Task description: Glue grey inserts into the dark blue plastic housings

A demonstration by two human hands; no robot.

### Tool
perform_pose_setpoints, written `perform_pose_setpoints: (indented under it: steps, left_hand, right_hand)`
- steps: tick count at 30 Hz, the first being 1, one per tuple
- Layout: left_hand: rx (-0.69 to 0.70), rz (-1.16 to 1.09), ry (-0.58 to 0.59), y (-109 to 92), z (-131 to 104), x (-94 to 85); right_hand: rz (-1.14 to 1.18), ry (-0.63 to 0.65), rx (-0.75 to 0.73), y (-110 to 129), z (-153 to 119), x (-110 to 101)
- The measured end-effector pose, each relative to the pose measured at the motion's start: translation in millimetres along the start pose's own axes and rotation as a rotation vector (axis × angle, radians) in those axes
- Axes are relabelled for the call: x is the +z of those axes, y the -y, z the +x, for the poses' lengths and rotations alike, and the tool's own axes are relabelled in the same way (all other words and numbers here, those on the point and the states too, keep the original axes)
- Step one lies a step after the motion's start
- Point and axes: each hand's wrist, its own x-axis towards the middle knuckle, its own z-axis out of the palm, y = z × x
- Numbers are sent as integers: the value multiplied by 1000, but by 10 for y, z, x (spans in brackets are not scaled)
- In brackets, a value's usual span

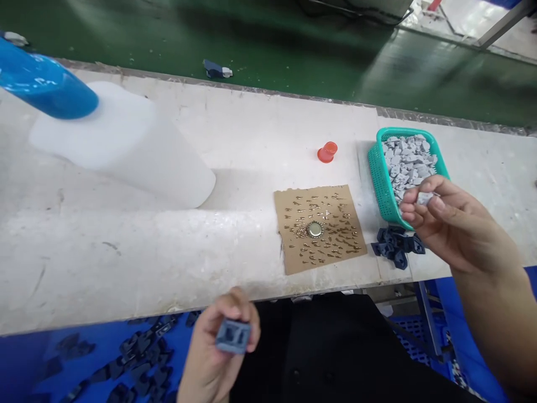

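Note:
My left hand (224, 347) is closed around a dark blue-grey plastic block (233, 336) with a hollow end, held below the table's front edge. Between the thumb and fingers of my right hand (465, 224) is a small light grey plastic piece (425, 198). That hand is over the near right corner of a green basket (381, 184), which is full of similar grey pieces (405, 159). Dark blue plastic parts (396, 246) lie in a small heap just below the basket, close to my right wrist.
A cardboard sheet (302, 263) carries many small brass-coloured screws and a round metal cap (314, 229). Behind it stands a red plastic cup-like piece (327, 152). A large white container (138, 151) with a blue top is on the left. Blue bins below hold dark parts (145, 358).

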Motion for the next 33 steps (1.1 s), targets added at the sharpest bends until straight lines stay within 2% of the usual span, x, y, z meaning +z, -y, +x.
perform_pose_setpoints:
  steps: [2,4,8,11,13,15,18,20,22,25,33]
  left_hand:
    - [10,-91,158,105,119,211]
    - [35,-95,221,184,206,369]
    - [187,17,200,261,333,580]
    - [289,16,179,300,403,673]
    - [328,6,153,334,425,705]
    - [331,-22,125,368,427,721]
    - [293,-139,107,407,416,726]
    - [276,-213,107,415,418,721]
    - [274,-241,107,405,428,708]
    - [291,-223,104,370,447,673]
    - [341,-190,64,327,464,604]
  right_hand:
    - [161,47,76,62,-21,105]
    - [271,79,129,101,-31,199]
    - [340,115,147,143,-69,367]
    - [310,105,116,173,-150,480]
    - [151,47,49,191,-209,536]
    - [-150,-35,-70,196,-239,577]
    - [-633,-57,-401,159,-197,635]
    - [-760,0,-669,108,-125,687]
    - [-744,64,-832,54,-52,744]
    - [-698,130,-864,0,21,813]
    - [-736,197,-859,12,77,906]
